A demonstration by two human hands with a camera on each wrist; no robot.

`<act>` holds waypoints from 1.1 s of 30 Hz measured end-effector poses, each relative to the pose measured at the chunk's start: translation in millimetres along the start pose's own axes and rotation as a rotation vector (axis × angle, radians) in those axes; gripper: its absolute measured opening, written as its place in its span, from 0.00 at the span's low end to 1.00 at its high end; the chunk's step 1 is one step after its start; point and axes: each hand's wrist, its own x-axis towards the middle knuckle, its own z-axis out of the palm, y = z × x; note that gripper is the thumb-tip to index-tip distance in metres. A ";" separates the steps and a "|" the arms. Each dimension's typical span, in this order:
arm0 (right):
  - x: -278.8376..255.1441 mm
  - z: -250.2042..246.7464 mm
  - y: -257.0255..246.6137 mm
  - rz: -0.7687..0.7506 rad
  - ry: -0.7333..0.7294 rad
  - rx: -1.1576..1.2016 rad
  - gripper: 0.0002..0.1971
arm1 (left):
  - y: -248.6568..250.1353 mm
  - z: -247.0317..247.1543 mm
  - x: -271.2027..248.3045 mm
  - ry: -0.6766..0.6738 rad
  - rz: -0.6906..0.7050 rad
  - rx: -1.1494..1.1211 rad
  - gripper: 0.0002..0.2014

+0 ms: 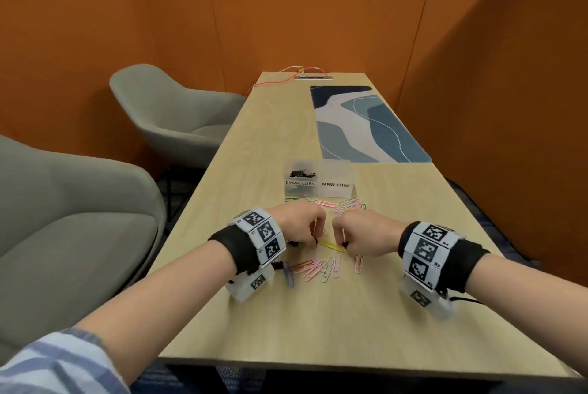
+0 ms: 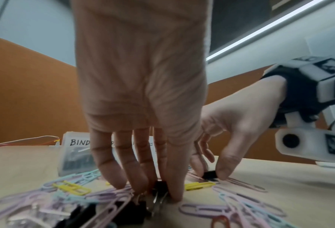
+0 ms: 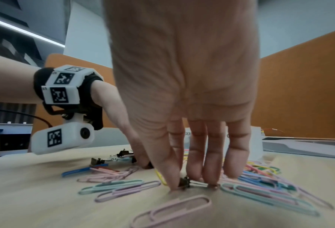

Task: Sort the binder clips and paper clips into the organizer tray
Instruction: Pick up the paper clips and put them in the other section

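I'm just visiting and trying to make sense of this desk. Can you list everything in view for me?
Organizer tray: one, clear plastic, mid-table; left compartment labelled BINDER CLIPS holds black clips, right one labelled PAPER CLIPS looks empty.
Paper clips: many, pink, blue, yellow, green and orange, scattered on the table around the hands.
Binder clips: several, black, loose near the left hand.
Table: one, light wood.
Desk mat: one, blue and white, far right of table.
Cable: one, orange, far end.
Chairs: two, grey, left of table.
Left hand: pinches a black binder clip.
Right hand: pinches another black binder clip.
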 end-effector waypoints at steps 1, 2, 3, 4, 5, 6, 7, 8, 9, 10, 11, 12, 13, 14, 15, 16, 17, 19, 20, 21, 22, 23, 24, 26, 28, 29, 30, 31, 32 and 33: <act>0.8 -1.7 0.1 -0.005 0.021 0.024 0.09 | -1.5 -0.9 -1.0 0.003 -0.006 -0.015 0.11; 2.3 -3.8 0.1 -0.010 0.049 0.051 0.07 | -3.2 -3.3 -2.8 0.014 -0.011 -0.025 0.10; 3.9 -6.0 -0.2 -0.015 0.075 0.073 0.06 | -5.2 -7.1 -5.6 0.033 -0.018 -0.034 0.11; 5.7 -8.1 -0.6 -0.020 0.092 0.083 0.06 | -8.0 -11.7 -8.5 0.057 -0.029 -0.052 0.11; 7.6 -9.7 -1.2 -0.022 0.098 0.083 0.06 | -11.6 -16.8 -12.1 0.082 -0.044 -0.079 0.11; 9.9 -10.6 -1.6 -0.022 0.099 0.083 0.06 | -15.9 -21.9 -16.4 0.106 -0.057 -0.110 0.11; 11.8 -11.6 -2.6 -0.020 0.103 0.088 0.06 | -21.1 -26.2 -20.6 0.127 -0.072 -0.139 0.09; 13.4 -12.8 -4.2 -0.025 0.116 0.097 0.07 | -26.7 -29.2 -24.7 0.146 -0.088 -0.167 0.08; 15.3 -13.8 -6.5 -0.036 0.133 0.107 0.07 | -32.4 -30.6 -28.5 0.157 -0.111 -0.193 0.07; 17.2 -15.0 -9.8 -0.049 0.146 0.116 0.07 | -37.8 -30.7 -32.3 0.158 -0.133 -0.213 0.06; 19.0 -16.2 -14.4 -0.066 0.149 0.124 0.07 | -42.4 -29.7 -35.9 0.149 -0.157 -0.227 0.05; 20.9 -16.7 -19.9 -0.085 0.143 0.133 0.08 | -46.4 -28.0 -39.4 0.134 -0.177 -0.230 0.05; 22.4 -17.0 -26.6 -0.107 0.135 0.136 0.09 | -49.6 -26.4 -42.8 0.115 -0.195 -0.218 0.06; 24.1 -16.6 -33.3 -0.124 0.125 0.131 0.10 | -51.5 -25.0 -46.0 0.097 -0.209 -0.199 0.08; 26.1 -15.7 -39.6 -0.140 0.113 0.122 0.11 | -53.1 -23.4 -48.6 0.076 -0.222 -0.175 0.10; 28.8 -14.2 -44.3 -0.148 0.093 0.121 0.11 | -54.3 -22.0 -50.8 0.056 -0.232 -0.147 0.13; 32.1 -12.3 -47.4 -0.139 0.061 0.128 0.12 | -55.0 -20.7 -52.5 0.036 -0.245 -0.123 0.15; 38.5 -7.7 -49.0 -0.080 -0.023 0.156 0.14 | -55.8 -16.7 -54.4 -0.001 -0.278 -0.093 0.17; 41.2 -5.3 -48.0 -0.053 -0.057 0.172 0.15 | -56.4 -14.4 -54.3 -0.015 -0.293 -0.079 0.16; 42.8 -3.2 -46.9 -0.038 -0.077 0.186 0.16 | -56.9 -12.0 -54.3 -0.022 -0.302 -0.058 0.15; 44.1 -1.4 -46.0 -0.031 -0.083 0.194 0.16 | -57.7 -10.1 -54.9 -0.026 -0.308 -0.030 0.15; 44.9 0.4 -45.7 -0.030 -0.079 0.194 0.16 | -58.2 -8.8 -55.7 -0.030 -0.306 -0.005 0.17; 45.3 1.9 -45.3 -0.032 -0.068 0.191 0.17 | -58.1 -7.8 -56.4 -0.032 -0.295 0.008 0.19; 46.9 6.1 -44.8 -0.050 -0.015 0.183 0.17 | -57.0 -5.8 -55.7 -0.040 -0.244 0.015 0.21; 48.2 8.7 -46.6 -0.068 0.054 0.176 0.16 | -54.9 -3.2 -52.5 -0.047 -0.202 0.020 0.21; 48.8 8.9 -48.2 -0.081 0.082 0.175 0.15 | -53.8 -2.1 -51.0 -0.049 -0.196 0.024 0.20; 49.5 8.7 -49.7 -0.090 0.095 0.172 0.15 | -53.1 -1.0 -49.4 -0.049 -0.194 0.028 0.19; 50.1 8.0 -51.4 -0.100 0.099 0.167 0.15 | -52.7 0.0 -48.0 -0.049 -0.190 0.035 0.18; 50.4 7.0 -53.5 -0.109 0.103 0.155 0.14 | -52.1 0.4 -47.2 -0.048 -0.184 0.041 0.18; 50.8 6.2 -55.4 -0.114 0.108 0.138 0.14 | -51.4 0.2 -46.8 -0.047 -0.178 0.048 0.17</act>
